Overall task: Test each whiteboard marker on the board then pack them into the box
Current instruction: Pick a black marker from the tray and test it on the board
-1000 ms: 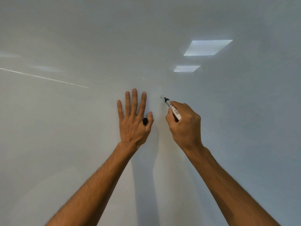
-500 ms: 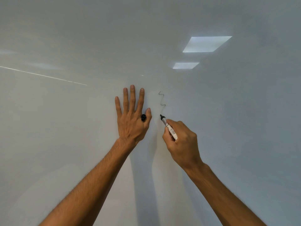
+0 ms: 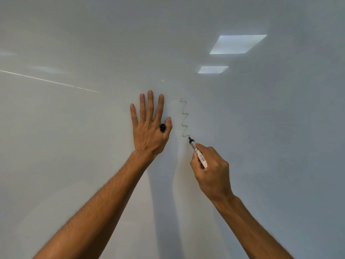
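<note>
The whiteboard (image 3: 78,156) fills the whole view. My left hand (image 3: 148,135) lies flat against it with fingers straight, and its thumb pinches a black marker cap (image 3: 162,127) against the base of the forefinger. To its right, my right hand (image 3: 212,174) grips an uncapped white marker (image 3: 199,155) with a barcode label. The marker's black tip touches the board at the lower end of a thin dark wavy line (image 3: 184,118). The box is not in view.
Two bright rectangular ceiling-light reflections (image 3: 237,43) show on the board at the upper right. A thin bright streak (image 3: 48,81) crosses the left side. Shadows of both arms fall on the board below the hands.
My right hand has moved down the board with the marker, drawing the wavy line from a short hook to several bends. My left hand has kept its place.
</note>
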Motion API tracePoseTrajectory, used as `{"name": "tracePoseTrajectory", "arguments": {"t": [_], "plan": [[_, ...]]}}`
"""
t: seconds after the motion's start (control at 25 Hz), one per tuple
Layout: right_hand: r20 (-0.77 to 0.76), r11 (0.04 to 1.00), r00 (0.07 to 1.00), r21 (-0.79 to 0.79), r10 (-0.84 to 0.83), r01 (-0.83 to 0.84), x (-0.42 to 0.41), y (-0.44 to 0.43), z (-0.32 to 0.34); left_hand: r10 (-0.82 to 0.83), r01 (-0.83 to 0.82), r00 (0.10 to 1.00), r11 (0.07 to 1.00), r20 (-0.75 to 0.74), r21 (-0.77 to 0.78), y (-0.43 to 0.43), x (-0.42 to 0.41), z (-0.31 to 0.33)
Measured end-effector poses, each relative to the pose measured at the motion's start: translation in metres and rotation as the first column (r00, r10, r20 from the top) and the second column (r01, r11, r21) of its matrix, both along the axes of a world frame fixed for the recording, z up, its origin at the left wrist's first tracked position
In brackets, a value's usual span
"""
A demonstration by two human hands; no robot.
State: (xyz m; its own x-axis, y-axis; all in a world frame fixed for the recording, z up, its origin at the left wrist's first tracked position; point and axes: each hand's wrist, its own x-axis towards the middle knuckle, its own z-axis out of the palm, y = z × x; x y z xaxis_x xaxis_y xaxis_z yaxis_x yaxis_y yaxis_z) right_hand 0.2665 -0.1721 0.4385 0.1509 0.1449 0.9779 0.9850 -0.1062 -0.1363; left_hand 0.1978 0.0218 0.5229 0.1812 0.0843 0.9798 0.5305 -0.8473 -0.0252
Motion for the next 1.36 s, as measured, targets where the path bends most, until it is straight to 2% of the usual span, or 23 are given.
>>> {"name": "tracePoseTrajectory", "arguments": {"t": [0.12, 0.64, 0.88, 0.96, 1.0, 1.08, 1.2, 1.28, 1.36], "plan": [[0.032, 0.999, 0.999, -0.047, -0.023, 0.024, -0.001, -0.002, -0.012, 0.008, -0.008, 1.0, 1.0, -0.009, -0.011, -0.001, -0.001, 0.0], [0.011, 0.997, 1.0, -0.07, -0.023, 0.024, 0.003, -0.017, -0.027, 0.002, -0.002, 1.0, 1.0, -0.019, -0.027, -0.011, -0.008, 0.001], [-0.118, 0.992, 0.986, 0.068, 0.117, -0.11, -0.009, -0.033, -0.019, -0.076, 0.076, 0.997, 0.995, -0.001, -0.064, -0.023, -0.019, -0.007], [-0.258, 0.967, 0.933, 0.128, 0.249, -0.222, -0.016, -0.04, -0.014, -0.186, 0.189, 0.982, 0.976, 0.046, -0.105, -0.031, -0.024, -0.011], [-0.359, 0.94, 0.87, 0.171, 0.338, -0.295, -0.019, -0.044, -0.012, -0.266, 0.274, 0.961, 0.953, 0.078, -0.129, -0.037, -0.027, -0.013], [-0.513, 0.855, 0.685, 0.287, 0.518, -0.431, -0.023, -0.049, -0.008, -0.47, 0.495, 0.867, 0.849, 0.166, -0.182, -0.051, -0.034, -0.019], [-0.539, 0.702, 0.462, 0.428, 0.704, -0.569, -0.028, -0.058, -0.002, -0.725, 0.803, 0.596, 0.525, 0.346, -0.282, -0.075, -0.05, -0.029], [-0.536, 0.623, 0.361, 0.466, 0.764, -0.628, -0.033, -0.062, 0.0, -0.777, 0.886, 0.45, 0.326, 0.441, -0.331, -0.087, -0.059, -0.036], [-0.545, 0.581, 0.305, 0.455, 0.781, -0.675, -0.04, -0.064, 0.001, -0.781, 0.916, 0.363, 0.199, 0.509, -0.348, -0.094, -0.063, -0.042]]}}
